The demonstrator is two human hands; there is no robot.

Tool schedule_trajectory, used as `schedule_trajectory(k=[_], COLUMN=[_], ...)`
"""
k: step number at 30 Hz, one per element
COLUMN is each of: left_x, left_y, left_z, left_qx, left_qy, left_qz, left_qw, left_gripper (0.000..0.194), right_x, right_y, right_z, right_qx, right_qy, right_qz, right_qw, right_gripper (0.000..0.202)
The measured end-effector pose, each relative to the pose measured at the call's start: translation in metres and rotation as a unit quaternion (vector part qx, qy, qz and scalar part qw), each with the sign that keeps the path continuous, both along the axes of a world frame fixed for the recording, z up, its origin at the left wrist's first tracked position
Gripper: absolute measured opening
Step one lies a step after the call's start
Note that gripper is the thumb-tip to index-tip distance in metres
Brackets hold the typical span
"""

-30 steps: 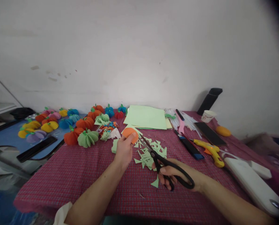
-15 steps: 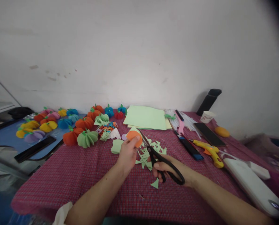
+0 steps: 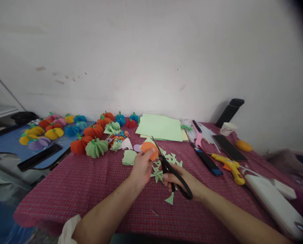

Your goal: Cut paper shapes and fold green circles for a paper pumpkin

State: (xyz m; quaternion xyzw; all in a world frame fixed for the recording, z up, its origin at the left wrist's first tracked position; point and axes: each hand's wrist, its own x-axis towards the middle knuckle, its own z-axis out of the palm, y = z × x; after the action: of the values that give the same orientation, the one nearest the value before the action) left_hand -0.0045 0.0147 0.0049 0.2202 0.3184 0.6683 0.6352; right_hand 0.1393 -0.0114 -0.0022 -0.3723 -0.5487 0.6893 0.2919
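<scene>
Between the thumb and fingers of my left hand [image 3: 142, 166] is an orange paper circle [image 3: 149, 149], with a light green paper piece [image 3: 147, 139] behind it. My right hand [image 3: 178, 178] grips black-handled scissors [image 3: 173, 171], their blades pointing up at the right edge of the orange circle. Light green paper scraps [image 3: 158, 173] lie under both hands, and one loose green scrap [image 3: 170, 199] rests nearer me. A stack of cut green paper pieces [image 3: 129, 157] sits left of my left hand. Next to it lies a lilac paper piece [image 3: 137, 148].
Paper pumpkins [image 3: 97, 148] in several colours stand at the left. Green paper sheets [image 3: 160, 127] lie by the wall. To the right are a blue-black cutter [image 3: 207, 161], a yellow glue gun [image 3: 229, 166], a dark phone [image 3: 229, 147], a paper cup [image 3: 227, 128] and a white device [image 3: 276, 203].
The scissors have turned more upright and their blades now stand by the circle's right edge. My view has shifted slightly; the left hand still pinches the orange circle.
</scene>
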Motion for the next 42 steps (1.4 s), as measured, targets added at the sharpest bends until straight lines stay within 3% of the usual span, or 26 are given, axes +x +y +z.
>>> schedule_trajectory(k=[21,42], left_x=[0.0,0.003], left_y=[0.002,0.0], left_z=[-0.005,-0.001], left_qx=[-0.001,-0.011], left_qy=[-0.03,-0.025], left_qz=[-0.016,-0.008], left_qw=[0.999,1.0], left_gripper=[0.013,0.013], right_x=[0.002,0.011], right_y=[0.004,0.002], right_z=[-0.011,0.007], right_qx=[0.036,0.058], right_qy=[-0.011,-0.085], right_qz=[-0.009,0.003], right_qw=[0.999,0.995], right_gripper=[0.031,0.03])
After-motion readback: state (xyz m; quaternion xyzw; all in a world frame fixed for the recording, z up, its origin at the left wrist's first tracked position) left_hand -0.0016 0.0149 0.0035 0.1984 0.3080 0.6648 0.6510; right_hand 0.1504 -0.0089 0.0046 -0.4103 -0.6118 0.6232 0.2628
